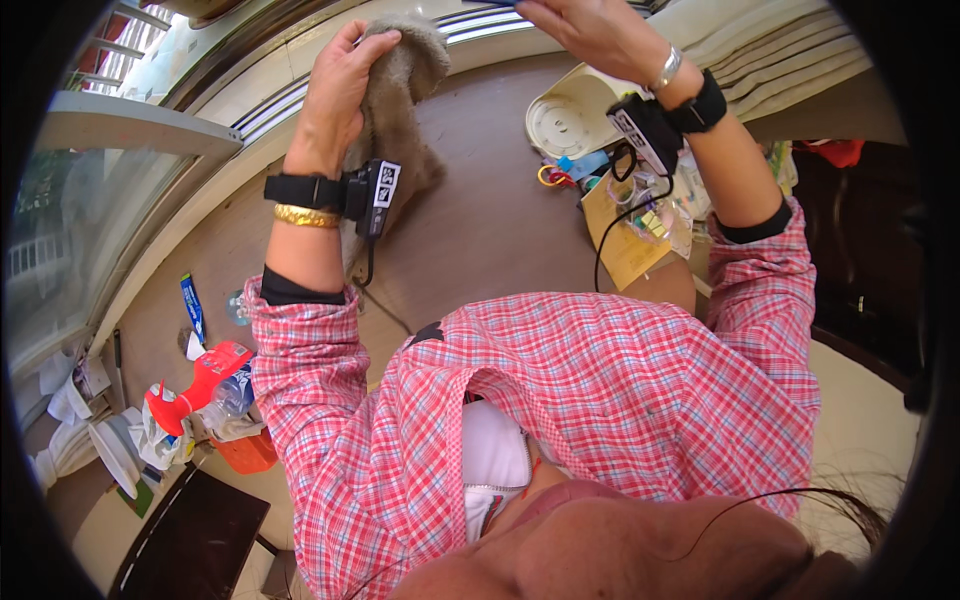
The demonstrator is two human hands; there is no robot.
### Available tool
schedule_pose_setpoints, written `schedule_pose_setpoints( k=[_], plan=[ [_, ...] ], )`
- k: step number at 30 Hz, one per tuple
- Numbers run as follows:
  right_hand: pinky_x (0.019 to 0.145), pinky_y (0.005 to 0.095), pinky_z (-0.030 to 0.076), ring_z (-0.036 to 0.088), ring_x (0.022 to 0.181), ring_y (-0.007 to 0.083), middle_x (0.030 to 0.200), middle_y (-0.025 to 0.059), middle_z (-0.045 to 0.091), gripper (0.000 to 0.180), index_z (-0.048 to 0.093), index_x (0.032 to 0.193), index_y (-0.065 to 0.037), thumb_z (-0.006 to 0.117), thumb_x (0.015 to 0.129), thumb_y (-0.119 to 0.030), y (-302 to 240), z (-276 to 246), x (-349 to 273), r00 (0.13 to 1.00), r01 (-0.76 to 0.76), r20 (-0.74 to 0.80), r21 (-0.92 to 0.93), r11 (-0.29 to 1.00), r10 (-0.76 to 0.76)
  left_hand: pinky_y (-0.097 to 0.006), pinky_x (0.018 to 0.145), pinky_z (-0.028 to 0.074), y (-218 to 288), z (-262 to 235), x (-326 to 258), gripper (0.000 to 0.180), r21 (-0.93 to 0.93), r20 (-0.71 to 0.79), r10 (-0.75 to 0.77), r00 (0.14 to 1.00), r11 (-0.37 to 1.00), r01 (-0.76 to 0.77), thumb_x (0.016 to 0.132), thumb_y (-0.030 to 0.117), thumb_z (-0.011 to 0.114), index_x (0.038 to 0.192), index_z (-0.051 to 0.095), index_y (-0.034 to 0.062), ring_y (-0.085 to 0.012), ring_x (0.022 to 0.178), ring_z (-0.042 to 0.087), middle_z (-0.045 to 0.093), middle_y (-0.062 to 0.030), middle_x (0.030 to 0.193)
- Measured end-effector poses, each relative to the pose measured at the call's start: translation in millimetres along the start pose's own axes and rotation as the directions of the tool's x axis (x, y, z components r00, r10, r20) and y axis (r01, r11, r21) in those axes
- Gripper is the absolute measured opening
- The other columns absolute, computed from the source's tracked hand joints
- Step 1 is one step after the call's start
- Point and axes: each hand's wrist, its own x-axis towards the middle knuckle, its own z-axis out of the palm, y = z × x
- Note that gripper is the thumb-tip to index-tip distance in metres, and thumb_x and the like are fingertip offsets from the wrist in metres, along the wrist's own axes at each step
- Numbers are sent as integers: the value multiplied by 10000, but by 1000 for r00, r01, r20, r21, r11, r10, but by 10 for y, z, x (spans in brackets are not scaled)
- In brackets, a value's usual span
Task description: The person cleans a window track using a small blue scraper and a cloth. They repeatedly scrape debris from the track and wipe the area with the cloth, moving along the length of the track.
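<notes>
While pinching the cloth [400, 85] in the left hand [342, 85], best to gather its loose tail clear of the wrist cord [372, 258]. In the head view: hanging over the brown surface [480, 190], near the window track [500, 24]. At the right hand [598, 38], a dark blue thing [490, 2] — cut off at the rim, perhaps gripped, impossible to tell. Worth minding the tub [565, 120] — near the right wrist.

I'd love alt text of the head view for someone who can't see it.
The left hand grips a brownish-grey cloth near a window, while the right hand is partly cut by the top edge. A red-and-white checked shirt fills the lower middle; a red-topped spray bottle is at left.
</notes>
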Motion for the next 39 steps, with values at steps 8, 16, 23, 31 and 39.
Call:
schedule_pose_setpoints(
  k=[8,16,23,31,39],
  plan=[
    [636,357,491,615,738,270,886,104,628,308,602,1174,-102,601,866,-94,385,322,-125,995,-30,-83,291,956,57,-249,796,504,38,566,427,248,-72,227,-8,974,997,25,858,8,527,1092,609,-8,-139,880,627,661,-77,1013],
    [625,386,492,618,681,278,776,109,633,288,637,1115,-96,587,833,-69,666,142,-122,926,169,-346,24,985,-151,-231,752,472,-285,686,809,168,274,307,175,935,925,-263,890,128,551,938,653,3,-109,834,586,639,-45,926],
    [600,404,499,612,720,324,796,131,589,209,611,1039,-78,594,830,-84,1165,-70,-21,945,95,-274,-287,953,-177,-231,833,445,-738,1026,1230,422,95,307,-151,940,987,128,919,368,602,1127,602,1,-65,923,548,629,-14,1003],
    [597,415,518,627,634,318,663,128,620,124,672,738,-80,579,774,-155,2201,-422,159,998,-22,26,-718,696,57,-412,728,490,-989,1481,1732,293,594,271,99,957,766,-248,928,223,487,996,596,-40,-294,780,613,631,-193,838],
    [609,405,514,655,685,287,722,122,661,116,681,771,-104,567,778,-129,3092,-62,-151,904,-19,246,-796,605,351,-456,735,491,-1695,2012,1784,379,635,673,71,736,453,-625,801,79,480,1159,592,129,-360,848,622,635,-204,890]
  ],
)
